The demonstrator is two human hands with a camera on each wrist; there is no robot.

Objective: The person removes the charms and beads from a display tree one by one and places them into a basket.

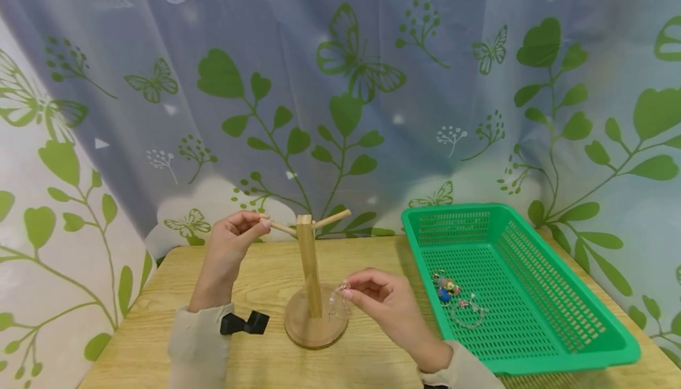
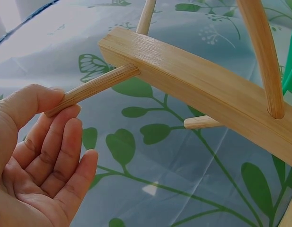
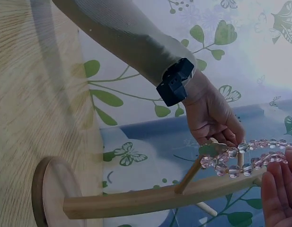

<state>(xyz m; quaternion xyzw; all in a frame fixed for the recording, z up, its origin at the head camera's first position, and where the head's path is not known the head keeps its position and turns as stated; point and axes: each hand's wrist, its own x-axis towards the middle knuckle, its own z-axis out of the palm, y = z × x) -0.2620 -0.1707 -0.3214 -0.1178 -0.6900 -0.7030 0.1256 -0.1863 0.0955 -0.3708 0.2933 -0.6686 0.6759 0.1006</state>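
A wooden stand (image 1: 307, 259) with a round base (image 1: 314, 342) and several slanting pegs rises from the table. In the left wrist view, my left hand (image 2: 46, 156) pinches the tip of one upper peg (image 2: 96, 88) between thumb and index finger, the other fingers loosely bent. My right hand (image 1: 391, 303) pinches a bracelet (image 3: 234, 171) of clear and pink beads by one side. The loop hangs beside the stand's post in the head view, apart from the pegs. A flat greenish-grey piece (image 3: 212, 150) shows at the bracelet's far end in the right wrist view.
On the right stands a green plastic basket (image 1: 558, 365) with slotted walls. Inside lie a multicoloured beaded cluster (image 1: 446, 287) and a pale bracelet (image 1: 468, 318) with a pink charm. A leaf-print curtain (image 1: 372, 111) hangs behind the wooden table (image 1: 255, 365).
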